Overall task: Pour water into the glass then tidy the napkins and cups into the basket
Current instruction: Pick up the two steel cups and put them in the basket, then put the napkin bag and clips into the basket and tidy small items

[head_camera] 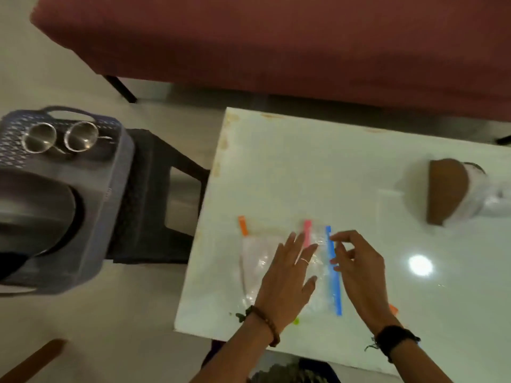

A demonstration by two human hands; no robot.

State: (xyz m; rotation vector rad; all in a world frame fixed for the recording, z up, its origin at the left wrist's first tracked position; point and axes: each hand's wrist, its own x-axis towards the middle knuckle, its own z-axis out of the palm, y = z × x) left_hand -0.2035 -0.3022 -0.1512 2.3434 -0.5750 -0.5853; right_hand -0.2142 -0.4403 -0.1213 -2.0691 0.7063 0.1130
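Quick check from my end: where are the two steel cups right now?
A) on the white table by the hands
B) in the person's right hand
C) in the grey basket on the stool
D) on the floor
C: both steel cups sit side by side at the far end of the grey basket, left of the table; neither hand holds one.
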